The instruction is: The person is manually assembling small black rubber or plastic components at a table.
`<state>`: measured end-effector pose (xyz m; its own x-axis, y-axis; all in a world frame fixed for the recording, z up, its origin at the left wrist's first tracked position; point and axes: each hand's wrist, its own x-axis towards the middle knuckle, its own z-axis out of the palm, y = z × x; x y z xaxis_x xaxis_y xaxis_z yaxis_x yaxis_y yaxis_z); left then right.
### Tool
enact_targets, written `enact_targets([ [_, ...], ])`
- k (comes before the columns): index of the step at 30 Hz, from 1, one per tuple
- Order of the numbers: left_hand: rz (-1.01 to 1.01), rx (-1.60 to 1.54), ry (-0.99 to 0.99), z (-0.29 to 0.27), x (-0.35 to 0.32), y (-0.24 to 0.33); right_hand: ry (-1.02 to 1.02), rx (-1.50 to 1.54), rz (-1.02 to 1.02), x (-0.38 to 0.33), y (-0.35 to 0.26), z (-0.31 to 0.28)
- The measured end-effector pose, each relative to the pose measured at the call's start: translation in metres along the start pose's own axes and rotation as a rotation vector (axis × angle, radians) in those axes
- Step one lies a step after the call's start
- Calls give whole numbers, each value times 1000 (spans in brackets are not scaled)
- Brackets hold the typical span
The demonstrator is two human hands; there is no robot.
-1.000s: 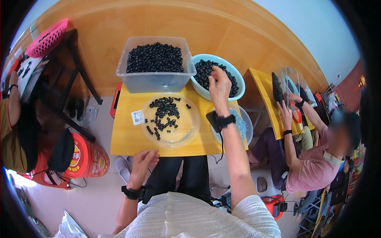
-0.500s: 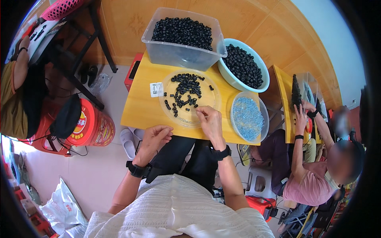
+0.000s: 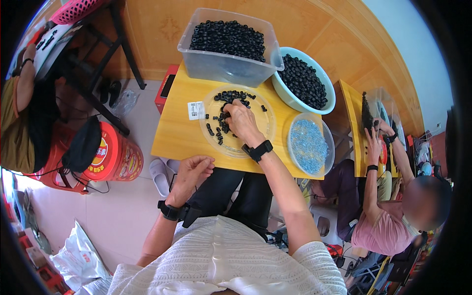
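Observation:
A round clear shallow tray (image 3: 265,140) lies on the yellow table, with small black cylindrical pieces (image 3: 219,132) scattered in it. My right hand (image 3: 241,120) reaches over the tray, its fingers bent down among those pieces. The fingertips are partly hidden, so what they grip does not show. In front of the table's near edge, above my lap, my left hand (image 3: 193,172) has thumb and fingertips pinched together. Anything between them is too small to make out. Each wrist wears a black band.
A clear bin (image 3: 228,69) and a pale blue basin (image 3: 287,93), both full of black pieces, stand at the back. A bowl (image 3: 309,147) of small bluish clear pieces sits at right. A red bucket (image 3: 115,152) stands left; a co-worker (image 3: 381,221) sits right.
My right hand has moved forward and left, from the tray's near rim to the black pieces in it. My left hand has stayed nearly still.

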<state>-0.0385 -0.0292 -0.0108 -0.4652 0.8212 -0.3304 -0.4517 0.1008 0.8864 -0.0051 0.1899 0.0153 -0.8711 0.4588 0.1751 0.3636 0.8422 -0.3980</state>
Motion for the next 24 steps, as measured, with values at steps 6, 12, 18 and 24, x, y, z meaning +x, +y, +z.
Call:
enact_targets([
  [6,-5,-46,42,0,-2,4,-5,25,33,3,7,2],
  [12,27,-43,19,-2,0,-2,84,126,15,-4,4,-4],
  [18,131,-148,78,4,0,8,189,511,31,-62,-39,-20],
  [24,94,-156,4,20,1,8,234,603,68,-110,-67,-8],
])
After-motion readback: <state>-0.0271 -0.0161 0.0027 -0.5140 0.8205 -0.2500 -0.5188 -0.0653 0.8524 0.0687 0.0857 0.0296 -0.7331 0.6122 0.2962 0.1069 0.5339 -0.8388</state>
